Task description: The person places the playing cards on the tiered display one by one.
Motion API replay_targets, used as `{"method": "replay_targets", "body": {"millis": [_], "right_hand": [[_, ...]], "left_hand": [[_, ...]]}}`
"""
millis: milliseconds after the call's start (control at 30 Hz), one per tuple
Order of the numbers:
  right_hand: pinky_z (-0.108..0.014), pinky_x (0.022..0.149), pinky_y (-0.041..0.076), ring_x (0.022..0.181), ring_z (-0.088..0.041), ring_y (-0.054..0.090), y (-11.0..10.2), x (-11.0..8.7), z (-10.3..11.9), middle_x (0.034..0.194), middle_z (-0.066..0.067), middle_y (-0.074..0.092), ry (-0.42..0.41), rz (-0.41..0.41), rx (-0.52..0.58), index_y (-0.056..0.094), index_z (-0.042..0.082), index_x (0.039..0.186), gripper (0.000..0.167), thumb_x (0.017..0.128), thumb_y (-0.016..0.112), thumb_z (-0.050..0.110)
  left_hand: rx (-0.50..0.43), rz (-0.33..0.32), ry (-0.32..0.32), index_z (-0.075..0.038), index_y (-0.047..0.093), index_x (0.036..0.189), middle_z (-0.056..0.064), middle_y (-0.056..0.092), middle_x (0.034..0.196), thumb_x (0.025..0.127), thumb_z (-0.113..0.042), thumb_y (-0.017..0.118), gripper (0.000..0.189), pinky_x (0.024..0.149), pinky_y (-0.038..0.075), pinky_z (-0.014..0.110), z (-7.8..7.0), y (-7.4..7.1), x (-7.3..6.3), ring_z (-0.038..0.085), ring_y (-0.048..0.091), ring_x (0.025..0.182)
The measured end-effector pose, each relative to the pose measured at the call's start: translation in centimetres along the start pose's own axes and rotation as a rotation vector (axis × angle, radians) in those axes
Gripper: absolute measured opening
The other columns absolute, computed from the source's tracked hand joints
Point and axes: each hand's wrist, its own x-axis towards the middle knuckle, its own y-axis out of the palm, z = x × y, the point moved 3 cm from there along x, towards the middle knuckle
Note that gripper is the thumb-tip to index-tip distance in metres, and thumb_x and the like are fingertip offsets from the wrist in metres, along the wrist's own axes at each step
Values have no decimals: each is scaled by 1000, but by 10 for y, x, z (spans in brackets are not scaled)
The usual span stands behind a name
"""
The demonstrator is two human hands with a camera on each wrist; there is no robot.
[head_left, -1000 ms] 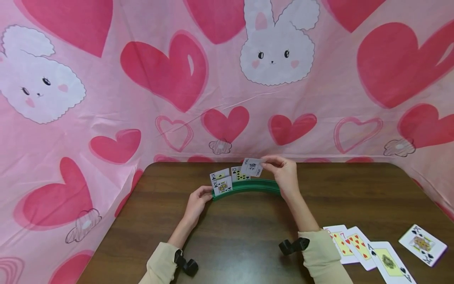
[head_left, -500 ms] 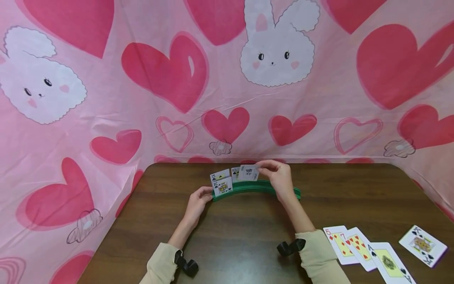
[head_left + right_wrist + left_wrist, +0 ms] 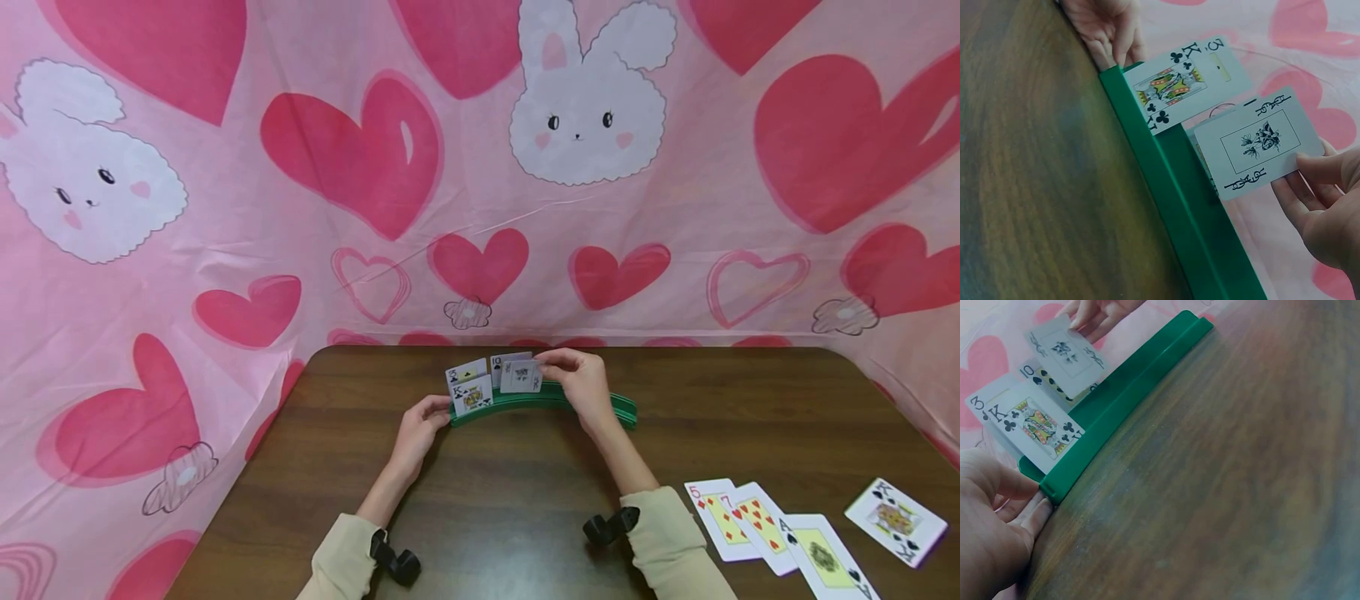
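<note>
My right hand pinches a black-and-white joker card by its edge, thumb on the face and fingers behind. The joker stands over the green curved card holder, overlapping a ten of spades in the rear slot. At the holder's left end, a king of clubs stands in front of a three of clubs, partly covered. My left hand grips that left end between thumb and fingers.
On the table at the right lie a five of diamonds, a seven of hearts and an ace of spades, overlapping. Beyond them is a king of spades on a stack. A pink heart-patterned cloth hangs behind.
My right hand has brought the joker leftward and down toward the holder, straightening it from a tilt in front of the ten. The left hand stays at the holder's end.
</note>
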Motion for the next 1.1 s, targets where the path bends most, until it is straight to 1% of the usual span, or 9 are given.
{"method": "replay_targets", "body": {"millis": [300,567,700,800,867,1067,1100], "right_hand": [[-19,82,52,97,-24,64,1,2,-10,105,-15,77,10,11,-33,77,-5,108,15,95,70,0],[-17,81,50,100,-27,64,3,1,-15,107,-16,76,7,11,-51,77,-5,108,15,95,71,0],[-16,81,50,100,-27,64,4,2,-18,107,-17,76,9,6,-59,78,-5,107,15,95,72,0],[-17,80,50,99,-27,65,5,2,-20,106,-17,76,7,4,-65,78,-5,106,14,94,72,-1],[-17,80,50,99,-26,65,6,2,-20,106,-17,76,5,3,-68,78,-4,105,13,94,72,-2],[-16,81,50,99,-26,65,6,2,-20,107,-17,76,6,8,-74,78,-4,106,13,95,71,-2],[-16,81,50,99,-26,65,6,2,-20,107,-17,76,5,10,-75,78,-4,106,14,95,71,-2]], "left_hand": [[-3,-5,-2,11,66,121,24,68,123,99,7,54,26,95,47,35,1,0,1,31,62,114],[2,-5,-7,11,66,122,23,68,123,99,6,54,26,98,46,41,2,0,0,31,62,113],[5,-4,-11,10,66,122,23,68,123,99,6,54,26,97,46,40,0,0,-1,30,62,113],[6,-3,-14,10,66,122,23,67,123,99,6,54,26,97,46,39,1,0,0,30,62,113],[11,-4,-11,11,66,122,23,67,123,99,6,54,26,97,46,40,6,-1,3,30,62,113],[12,-19,-14,8,66,125,22,67,127,101,3,54,27,100,45,44,32,-1,18,30,62,116],[12,-21,-11,7,66,125,22,66,127,101,3,54,27,101,45,44,35,-1,19,30,61,116]]}}
